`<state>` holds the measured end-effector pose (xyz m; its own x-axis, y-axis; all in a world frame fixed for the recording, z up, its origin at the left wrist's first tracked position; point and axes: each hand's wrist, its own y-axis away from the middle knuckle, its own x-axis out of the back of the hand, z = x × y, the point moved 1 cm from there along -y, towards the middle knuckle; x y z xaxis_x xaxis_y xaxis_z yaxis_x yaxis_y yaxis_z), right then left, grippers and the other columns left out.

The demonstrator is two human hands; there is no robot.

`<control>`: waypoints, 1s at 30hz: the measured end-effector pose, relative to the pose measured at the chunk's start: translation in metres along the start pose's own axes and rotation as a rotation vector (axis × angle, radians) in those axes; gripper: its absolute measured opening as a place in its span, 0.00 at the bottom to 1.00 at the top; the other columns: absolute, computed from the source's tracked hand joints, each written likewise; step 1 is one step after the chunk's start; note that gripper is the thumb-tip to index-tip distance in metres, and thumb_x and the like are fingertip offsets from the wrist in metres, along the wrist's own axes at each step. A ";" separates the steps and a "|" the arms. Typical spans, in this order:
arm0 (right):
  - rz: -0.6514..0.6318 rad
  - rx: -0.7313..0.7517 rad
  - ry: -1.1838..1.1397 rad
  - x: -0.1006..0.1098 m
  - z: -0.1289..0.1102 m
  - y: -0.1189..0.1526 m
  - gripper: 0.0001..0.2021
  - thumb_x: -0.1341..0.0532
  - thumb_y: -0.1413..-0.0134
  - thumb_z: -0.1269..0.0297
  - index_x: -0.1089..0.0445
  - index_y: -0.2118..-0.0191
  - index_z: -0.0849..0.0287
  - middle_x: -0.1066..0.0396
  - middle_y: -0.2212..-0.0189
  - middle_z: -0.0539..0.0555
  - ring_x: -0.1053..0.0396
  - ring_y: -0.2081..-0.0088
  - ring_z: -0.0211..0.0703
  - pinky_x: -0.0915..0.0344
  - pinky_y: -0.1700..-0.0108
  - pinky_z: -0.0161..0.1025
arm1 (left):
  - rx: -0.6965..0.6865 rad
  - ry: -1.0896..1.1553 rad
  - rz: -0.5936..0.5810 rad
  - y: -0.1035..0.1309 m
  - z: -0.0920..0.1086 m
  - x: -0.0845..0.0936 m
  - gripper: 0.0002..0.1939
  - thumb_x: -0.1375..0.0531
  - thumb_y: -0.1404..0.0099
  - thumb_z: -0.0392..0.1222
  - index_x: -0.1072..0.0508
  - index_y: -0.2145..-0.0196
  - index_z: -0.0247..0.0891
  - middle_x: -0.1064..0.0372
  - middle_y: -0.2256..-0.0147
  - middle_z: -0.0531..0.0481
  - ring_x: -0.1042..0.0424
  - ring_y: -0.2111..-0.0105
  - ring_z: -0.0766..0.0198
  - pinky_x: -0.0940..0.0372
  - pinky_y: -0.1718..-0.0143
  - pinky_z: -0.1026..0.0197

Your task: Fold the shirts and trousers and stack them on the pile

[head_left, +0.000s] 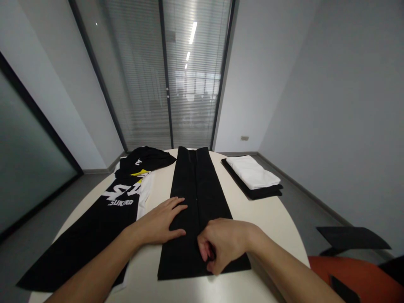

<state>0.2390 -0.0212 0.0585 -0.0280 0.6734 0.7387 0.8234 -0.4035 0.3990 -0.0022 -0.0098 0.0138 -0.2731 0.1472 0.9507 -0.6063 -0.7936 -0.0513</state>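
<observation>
The near end of the cloth [176, 261] is seen closest, with its long axis run away from the body across the table [268, 223] and two long panels divided by a middle line. Over the right panel, close to that near end, the right hand [225, 240] is held with fingers and thumb curled inward — whether any fabric is pinched between them cannot be told. Slightly farther along the cloth, the left hand [160, 221] is spread, its fingers laid over the left edge and pointed toward the middle line. The near end is thus more closely reached by the right hand, while the left side is covered by the left hand.

To the right of the cloth, off the table, an orange chair [350, 273] is partly shown. To its left, the jersey [91, 223] is laid out, white lettering on black, crumpled at its far part. To the right of the cloth's far half, a white fold [254, 172] is stacked on a black fold [265, 193]. Beyond the cloth, blinds [139, 84] are seen behind glass.
</observation>
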 end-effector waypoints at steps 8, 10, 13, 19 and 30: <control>0.031 0.016 0.117 -0.003 -0.009 -0.007 0.19 0.28 0.61 0.53 0.26 0.61 0.53 0.24 0.73 0.45 0.30 0.72 0.39 0.45 0.71 0.33 | 0.034 -0.014 -0.035 -0.001 0.005 0.005 0.36 0.36 0.39 0.56 0.37 0.36 0.41 0.49 0.32 0.41 0.49 0.33 0.48 0.49 0.33 0.46; 0.056 0.047 0.145 -0.004 -0.010 -0.006 0.19 0.29 0.59 0.53 0.26 0.59 0.52 0.23 0.71 0.45 0.28 0.70 0.40 0.46 0.71 0.33 | 0.042 -0.019 -0.055 -0.001 0.006 0.006 0.37 0.36 0.38 0.56 0.37 0.36 0.41 0.50 0.32 0.41 0.50 0.32 0.48 0.50 0.33 0.46; 0.078 0.077 0.188 -0.007 -0.012 -0.005 0.17 0.30 0.56 0.53 0.25 0.59 0.51 0.23 0.71 0.46 0.26 0.68 0.42 0.46 0.71 0.34 | 0.044 -0.017 -0.057 -0.002 0.007 0.007 0.37 0.36 0.38 0.56 0.38 0.36 0.41 0.50 0.32 0.41 0.50 0.32 0.48 0.49 0.33 0.45; 0.169 0.030 0.378 -0.016 -0.025 -0.003 0.13 0.34 0.55 0.56 0.24 0.62 0.53 0.23 0.73 0.51 0.26 0.71 0.47 0.46 0.73 0.37 | 0.031 0.012 -0.031 -0.001 0.004 0.004 0.37 0.35 0.40 0.56 0.37 0.36 0.43 0.49 0.32 0.42 0.49 0.32 0.48 0.49 0.34 0.45; 0.136 0.094 -0.356 0.003 0.028 -0.012 0.14 0.34 0.58 0.66 0.27 0.61 0.61 0.31 0.75 0.43 0.36 0.75 0.30 0.41 0.71 0.28 | -0.117 0.476 -0.183 0.003 0.026 0.036 0.34 0.30 0.45 0.56 0.30 0.43 0.45 0.30 0.44 0.47 0.31 0.45 0.52 0.38 0.41 0.52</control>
<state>0.2447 0.0027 0.0404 0.2692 0.7972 0.5404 0.8550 -0.4561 0.2468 0.0055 -0.0221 0.0562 -0.4475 0.5511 0.7043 -0.7482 -0.6621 0.0427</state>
